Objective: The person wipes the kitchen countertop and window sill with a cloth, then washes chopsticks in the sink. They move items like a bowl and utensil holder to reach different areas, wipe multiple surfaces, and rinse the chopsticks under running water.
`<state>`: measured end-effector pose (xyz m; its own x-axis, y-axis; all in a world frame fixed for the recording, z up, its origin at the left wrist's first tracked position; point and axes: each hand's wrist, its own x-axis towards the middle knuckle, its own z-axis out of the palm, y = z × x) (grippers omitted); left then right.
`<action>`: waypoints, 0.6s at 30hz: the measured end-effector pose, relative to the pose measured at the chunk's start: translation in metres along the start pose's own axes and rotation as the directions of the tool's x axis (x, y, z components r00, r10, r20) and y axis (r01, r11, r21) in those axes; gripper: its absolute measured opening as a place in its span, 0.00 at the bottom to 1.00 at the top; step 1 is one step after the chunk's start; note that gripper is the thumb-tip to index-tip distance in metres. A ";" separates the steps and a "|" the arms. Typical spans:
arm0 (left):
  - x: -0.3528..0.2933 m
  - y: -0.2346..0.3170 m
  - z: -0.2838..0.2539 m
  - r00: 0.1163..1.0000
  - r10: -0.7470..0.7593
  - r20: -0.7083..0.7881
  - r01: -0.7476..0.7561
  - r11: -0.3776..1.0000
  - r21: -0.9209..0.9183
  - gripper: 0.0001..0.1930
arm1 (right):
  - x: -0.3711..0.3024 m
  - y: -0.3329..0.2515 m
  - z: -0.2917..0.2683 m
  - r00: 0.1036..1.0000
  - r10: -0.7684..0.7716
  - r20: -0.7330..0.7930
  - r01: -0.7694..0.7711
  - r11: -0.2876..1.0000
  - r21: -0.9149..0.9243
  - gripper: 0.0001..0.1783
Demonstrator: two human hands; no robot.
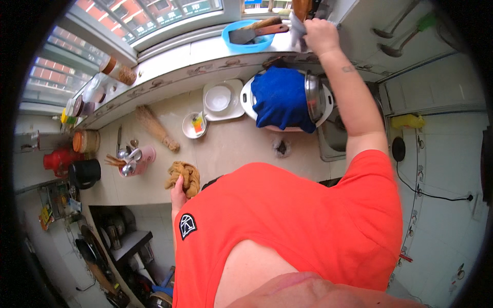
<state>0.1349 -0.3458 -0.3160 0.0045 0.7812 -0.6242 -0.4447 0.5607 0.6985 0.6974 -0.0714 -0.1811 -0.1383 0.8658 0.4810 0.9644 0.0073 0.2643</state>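
Note:
My left hand (178, 193) is closed on a bunched brown cloth (185, 177) at the counter's front edge; part of this hand is behind my red shirt. My right arm stretches to the window sill at the far right. There my right hand (321, 37) is closed around a pale grey, flat-looking thing (297, 30), too blurred to name. Just left of it stands a light blue basin (248, 45), with a scraper-like tool (252, 34) with a wooden handle lying across it. Brown and dark handles (302, 8) rise behind my right hand.
A blue cloth (282, 97) covers a white basin beside a metal sink (331, 141). White bowls (217, 98), a small straw brush (154, 126) and a pink utensil holder (146, 155) stand or lie on the counter. Jars line the sill. Ladles (393, 50) hang at right.

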 end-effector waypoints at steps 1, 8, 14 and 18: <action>0.004 -0.002 0.003 1.000 -0.009 0.015 0.009 1.000 -0.003 0.19 | 0.001 -0.005 -0.001 0.989 -0.033 -0.146 0.037 0.999 0.025 0.03; 0.026 0.002 0.028 0.995 -0.009 0.096 0.006 0.999 0.039 0.17 | 0.026 -0.048 0.000 0.981 0.103 -0.165 -0.092 0.993 0.076 0.04; 0.025 0.001 0.032 0.998 0.036 0.054 -0.040 0.996 0.074 0.16 | 0.026 -0.073 0.000 0.965 0.221 -0.142 -0.209 0.973 0.096 0.04; 0.021 -0.004 0.032 0.999 0.018 0.029 -0.020 0.997 0.078 0.16 | 0.025 -0.083 0.004 0.959 0.218 -0.180 -0.207 0.975 0.076 0.02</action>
<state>0.1649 -0.3233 -0.3206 0.0227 0.7986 -0.6014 -0.3730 0.5649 0.7361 0.6145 -0.0479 -0.1945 0.0369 0.7416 0.6698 0.9865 -0.1342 0.0943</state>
